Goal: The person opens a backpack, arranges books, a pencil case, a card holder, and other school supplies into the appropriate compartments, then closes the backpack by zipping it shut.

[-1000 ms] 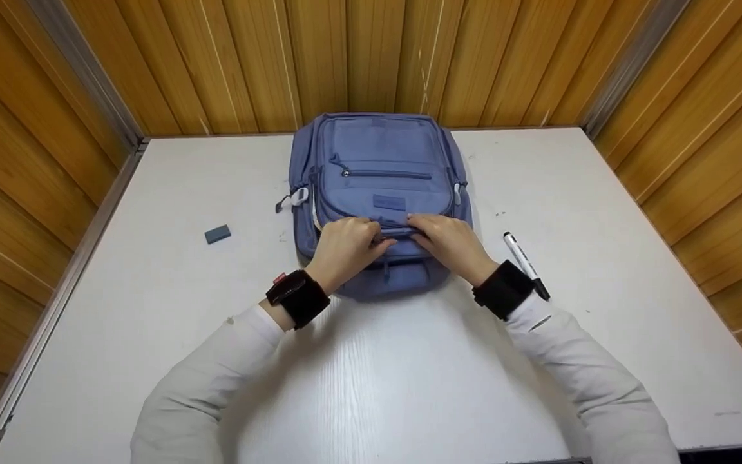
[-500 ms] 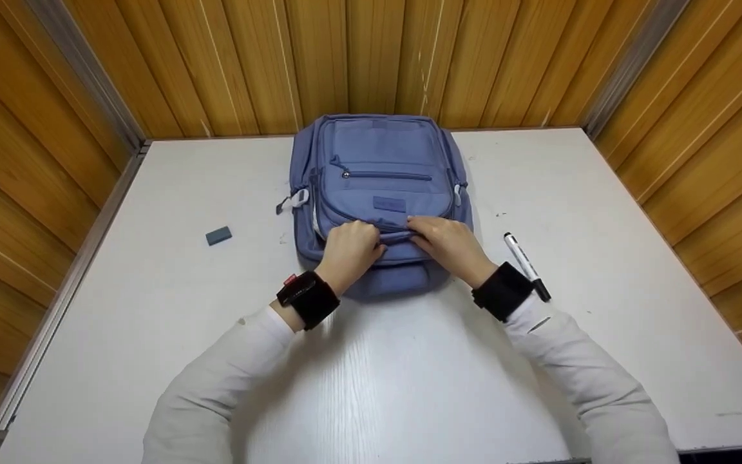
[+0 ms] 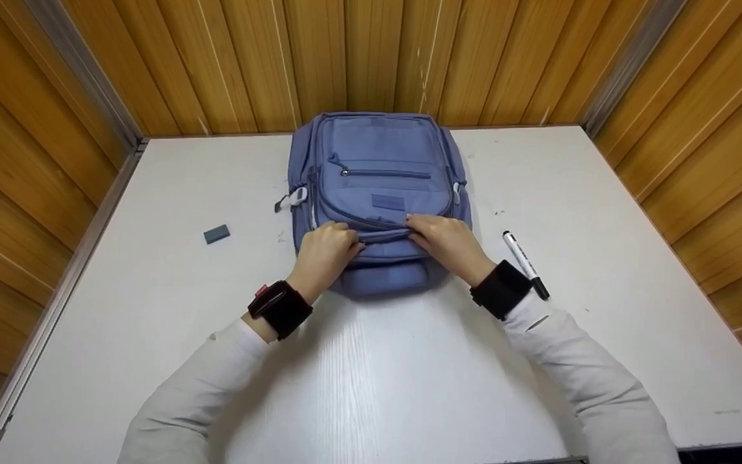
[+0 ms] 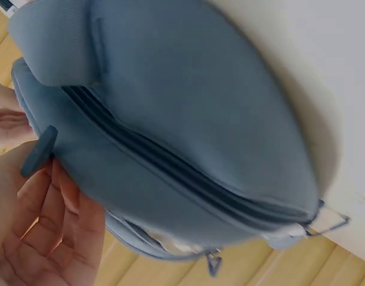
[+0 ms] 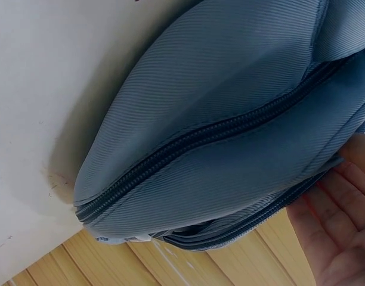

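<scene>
A blue backpack (image 3: 380,145) lies on its back on the white table, front pockets facing up. My left hand (image 3: 326,258) is at the lower left of its front compartment, pinching a zipper pull (image 4: 39,152) between thumb and fingers. Across from it, my right hand (image 3: 451,248) grips the compartment's lower edge, thumb on one side and fingers on the other. The left wrist view shows a gap (image 4: 170,243) in the zipper line beyond the left hand, with something pale inside. A closed dark zipper (image 5: 200,132) runs along the main compartment in the right wrist view.
A small dark blue-grey block (image 3: 217,234) lies on the table left of the backpack. A white marker with black ends (image 3: 525,264) lies near my right wrist. Wood-patterned walls (image 3: 371,58) enclose the back and sides. White clips (image 3: 297,196) hang at the backpack's left side.
My left hand first shifted slightly rightward, then moved left along the compartment's lower edge with the zipper pull. The right hand has kept its hold, and the backpack has stayed in place.
</scene>
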A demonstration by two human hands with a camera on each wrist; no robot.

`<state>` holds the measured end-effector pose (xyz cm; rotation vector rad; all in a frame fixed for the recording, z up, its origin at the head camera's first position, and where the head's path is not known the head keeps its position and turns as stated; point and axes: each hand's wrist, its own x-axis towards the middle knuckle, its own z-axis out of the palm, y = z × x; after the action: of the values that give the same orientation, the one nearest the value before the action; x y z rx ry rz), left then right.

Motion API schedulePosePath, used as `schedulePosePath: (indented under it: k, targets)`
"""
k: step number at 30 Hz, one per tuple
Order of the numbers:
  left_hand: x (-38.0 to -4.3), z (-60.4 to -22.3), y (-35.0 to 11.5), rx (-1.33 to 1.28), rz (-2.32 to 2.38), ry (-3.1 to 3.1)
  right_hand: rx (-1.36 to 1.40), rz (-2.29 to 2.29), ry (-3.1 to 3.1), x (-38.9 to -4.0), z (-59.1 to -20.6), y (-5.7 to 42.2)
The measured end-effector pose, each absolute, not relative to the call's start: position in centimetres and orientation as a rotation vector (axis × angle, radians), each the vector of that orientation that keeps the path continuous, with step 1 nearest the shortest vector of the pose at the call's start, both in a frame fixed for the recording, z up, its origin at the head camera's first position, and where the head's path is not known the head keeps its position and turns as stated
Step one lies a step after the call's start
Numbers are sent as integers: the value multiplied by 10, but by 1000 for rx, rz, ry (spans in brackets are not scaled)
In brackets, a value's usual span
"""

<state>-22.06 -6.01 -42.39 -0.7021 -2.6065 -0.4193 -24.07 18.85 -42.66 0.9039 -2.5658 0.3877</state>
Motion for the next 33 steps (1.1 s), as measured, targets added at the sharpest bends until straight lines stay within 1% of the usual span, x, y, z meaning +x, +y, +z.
schedulePosePath:
  k: [9,19,33]
  targets:
    - [-214,-425,-79,-651,-574,-2557,886,419,-2592,-240,-425,189]
    - [-215,-424,-94,-573,-741,-2607,895,413,-2578,-242,-427,189]
    - [-214,-423,-112,-509,-835,-2669,883,436,-2593,-242,-427,189]
